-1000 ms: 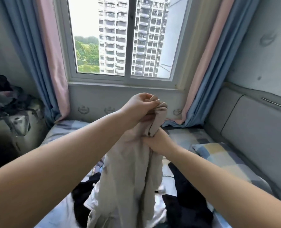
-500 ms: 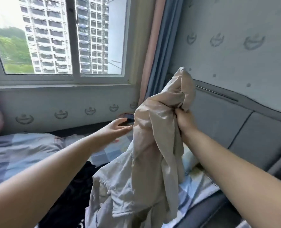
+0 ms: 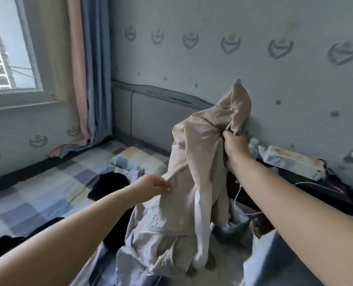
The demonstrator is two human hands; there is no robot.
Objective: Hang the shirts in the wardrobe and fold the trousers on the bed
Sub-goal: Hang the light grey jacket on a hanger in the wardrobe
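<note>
A beige garment (image 3: 194, 162) hangs bunched in the air above the bed (image 3: 37, 195). My right hand (image 3: 234, 147) grips its top in a fist, with a fold of cloth sticking up above the fingers. At the garment's left edge, halfway down, my left hand (image 3: 153, 185) pinches the cloth. Its lower part lies crumpled on a heap of pale clothes (image 3: 142, 254). A dark garment (image 3: 109, 185) lies on the checked sheet behind my left hand.
A checked pillow (image 3: 134, 159) sits against the grey headboard (image 3: 157, 120). Right of the bed, a dark surface (image 3: 307, 186) carries a white wire hanger (image 3: 316, 184) and a pale box (image 3: 291, 162). The window (image 3: 6, 58) and curtains (image 3: 89, 79) fill the left.
The view has swung right, from the window to the headboard wall. My left hand let go of the garment's top, dropped and now pinches its side; my right hand still holds the top.
</note>
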